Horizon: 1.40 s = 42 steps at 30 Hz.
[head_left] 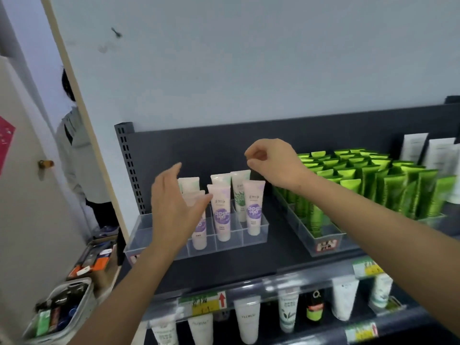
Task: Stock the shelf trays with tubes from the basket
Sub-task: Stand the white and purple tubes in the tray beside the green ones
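While a dark grey shelf (273,247) fills most of the view, two clear trays sit on it well apart. To the right, the long tray (321,241) is packed with upright green tubes (388,185). At left, the divided clear tray (179,247) holds a few pale tubes (222,215) standing cap-down, some with purple print and some with green. On the floor at lower left sits a basket (63,312) of mixed items. Above the divided tray, the left hand (174,207) is spread open with fingers extended, partly covering the front-left tubes and gripping nothing. Higher up, the right hand (271,161) hangs loosely curled, fingertips drawn toward the thumb, empty, just above the rear pale tubes.
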Motion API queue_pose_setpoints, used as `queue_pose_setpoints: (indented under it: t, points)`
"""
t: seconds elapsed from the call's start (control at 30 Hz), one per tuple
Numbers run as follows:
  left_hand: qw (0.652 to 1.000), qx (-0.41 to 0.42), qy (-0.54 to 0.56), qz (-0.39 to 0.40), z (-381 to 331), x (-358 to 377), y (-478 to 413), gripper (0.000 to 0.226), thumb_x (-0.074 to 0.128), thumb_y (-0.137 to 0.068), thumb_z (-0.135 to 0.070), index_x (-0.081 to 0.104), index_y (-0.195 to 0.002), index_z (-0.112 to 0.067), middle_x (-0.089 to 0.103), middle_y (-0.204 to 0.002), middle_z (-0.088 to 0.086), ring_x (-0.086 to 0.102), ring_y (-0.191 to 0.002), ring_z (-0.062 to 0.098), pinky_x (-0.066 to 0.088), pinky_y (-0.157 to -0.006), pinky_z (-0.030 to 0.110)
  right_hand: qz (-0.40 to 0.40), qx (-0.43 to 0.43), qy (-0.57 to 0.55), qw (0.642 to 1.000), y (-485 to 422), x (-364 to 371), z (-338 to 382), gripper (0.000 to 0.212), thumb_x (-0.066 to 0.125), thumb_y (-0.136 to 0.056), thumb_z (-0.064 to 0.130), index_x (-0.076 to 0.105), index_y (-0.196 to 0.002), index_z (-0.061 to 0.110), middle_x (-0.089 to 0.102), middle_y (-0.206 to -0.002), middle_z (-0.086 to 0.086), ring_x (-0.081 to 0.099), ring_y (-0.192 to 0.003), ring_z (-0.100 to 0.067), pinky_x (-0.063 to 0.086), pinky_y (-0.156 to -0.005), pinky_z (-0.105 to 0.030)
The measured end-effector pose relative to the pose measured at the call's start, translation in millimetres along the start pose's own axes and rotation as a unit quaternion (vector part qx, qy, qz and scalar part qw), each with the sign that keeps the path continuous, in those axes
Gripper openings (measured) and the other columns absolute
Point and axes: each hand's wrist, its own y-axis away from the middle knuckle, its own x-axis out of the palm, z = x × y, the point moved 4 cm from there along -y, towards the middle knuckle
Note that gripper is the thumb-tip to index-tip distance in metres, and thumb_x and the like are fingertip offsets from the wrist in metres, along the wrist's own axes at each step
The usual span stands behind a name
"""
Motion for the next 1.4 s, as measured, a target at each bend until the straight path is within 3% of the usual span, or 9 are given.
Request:
queue_pose_setpoints:
  t: [0.17, 0.37, 0.6, 0.83, 0.97, 1.1, 1.17, 1.3, 1.4]
  points:
    - [0.986, 0.142, 0.038, 0.079, -74, 40, 24, 0.066, 0.077, -0.075, -0.029, 0.046, -0.131, -0.012, 0.050, -0.127, 0.005, 0.042, -0.119, 0.017, 0.028, -0.099, 0.020, -0.053, 0.040, -0.007, 0.998, 54, -50, -33, 0.018, 0.062, -0.084, 0.013, 0.068, -0.101, 0.013, 0.070, -0.101, 0.000, 0.064, -0.094, -0.014, 0.049, -0.091, -0.029]
    - [0.941, 0.251, 0.085, 0.211, -157, 127, 80, 0.054, 0.071, -0.078, -0.040, 0.056, -0.122, -0.012, 0.057, -0.118, 0.004, 0.043, -0.112, 0.013, 0.027, -0.090, 0.013, -0.089, 0.137, 0.049, 0.985, 146, -123, -106, 0.019, 0.064, -0.084, 0.009, 0.068, -0.102, 0.007, 0.070, -0.099, -0.004, 0.065, -0.091, -0.015, 0.050, -0.089, -0.030]
    - [0.878, 0.302, 0.166, 0.332, -252, 225, 171, 0.047, 0.064, -0.081, -0.043, 0.058, -0.118, -0.016, 0.061, -0.111, 0.000, 0.059, -0.103, 0.019, 0.049, -0.084, 0.033, -0.123, 0.305, 0.068, 0.942, 283, -194, -213, 0.021, 0.062, -0.088, 0.014, 0.066, -0.108, 0.008, 0.067, -0.099, -0.002, 0.061, -0.090, -0.011, 0.043, -0.079, -0.015]
    - [0.808, 0.317, 0.163, 0.469, -320, 338, 266, 0.043, 0.065, -0.086, -0.040, 0.056, -0.121, -0.016, 0.057, -0.117, -0.001, 0.055, -0.109, 0.017, 0.046, -0.087, 0.030, -0.111, 0.466, 0.086, 0.874, 408, -228, -329, 0.024, 0.058, -0.090, 0.013, 0.066, -0.111, 0.007, 0.069, -0.109, -0.005, 0.063, -0.101, -0.018, 0.042, -0.080, -0.017]
    - [0.772, 0.317, 0.138, 0.533, -351, 410, 312, 0.038, 0.063, -0.086, -0.040, 0.059, -0.116, -0.017, 0.057, -0.115, -0.003, 0.055, -0.107, 0.015, 0.046, -0.085, 0.029, -0.105, 0.556, 0.073, 0.821, 477, -238, -401, 0.023, 0.059, -0.087, 0.009, 0.069, -0.107, 0.007, 0.070, -0.106, -0.008, 0.065, -0.099, -0.022, 0.047, -0.083, -0.026]
    - [0.742, 0.297, 0.117, 0.590, -363, 481, 361, 0.030, 0.064, -0.084, -0.037, 0.061, -0.105, -0.016, 0.058, -0.106, -0.004, 0.056, -0.099, 0.014, 0.046, -0.080, 0.029, -0.057, 0.639, 0.074, 0.763, 536, -236, -467, 0.012, 0.057, -0.086, 0.011, 0.064, -0.077, 0.011, 0.066, -0.082, -0.008, 0.061, -0.083, -0.023, 0.031, -0.059, -0.024]
    - [0.729, 0.295, 0.105, 0.609, -366, 512, 386, 0.026, 0.064, -0.084, -0.037, 0.061, -0.098, -0.016, 0.057, -0.099, -0.004, 0.056, -0.094, 0.015, 0.047, -0.075, 0.030, -0.014, 0.681, 0.071, 0.729, 562, -226, -496, 0.015, 0.054, -0.084, 0.008, 0.059, -0.072, 0.014, 0.065, -0.085, -0.009, 0.061, -0.085, -0.025, 0.029, -0.055, -0.025]
    - [0.704, 0.276, 0.067, 0.651, -359, 570, 431, 0.018, 0.062, -0.085, -0.031, 0.060, -0.093, -0.015, 0.059, -0.095, -0.002, 0.059, -0.090, 0.017, 0.049, -0.075, 0.033, 0.047, 0.736, 0.037, 0.675, 602, -194, -542, 0.025, 0.055, -0.087, 0.010, 0.062, -0.110, 0.004, 0.063, -0.116, -0.014, 0.058, -0.108, -0.028, 0.038, -0.073, -0.023]
    - [0.687, 0.287, 0.027, 0.667, -345, 613, 464, 0.015, 0.060, -0.086, -0.021, 0.057, -0.100, -0.016, 0.059, -0.105, 0.001, 0.057, -0.099, 0.019, 0.049, -0.085, 0.034, 0.070, 0.769, 0.013, 0.635, 620, -172, -568, 0.031, 0.053, -0.091, 0.015, 0.057, -0.118, 0.000, 0.061, -0.123, -0.015, 0.056, -0.115, -0.030, 0.043, -0.086, -0.026]
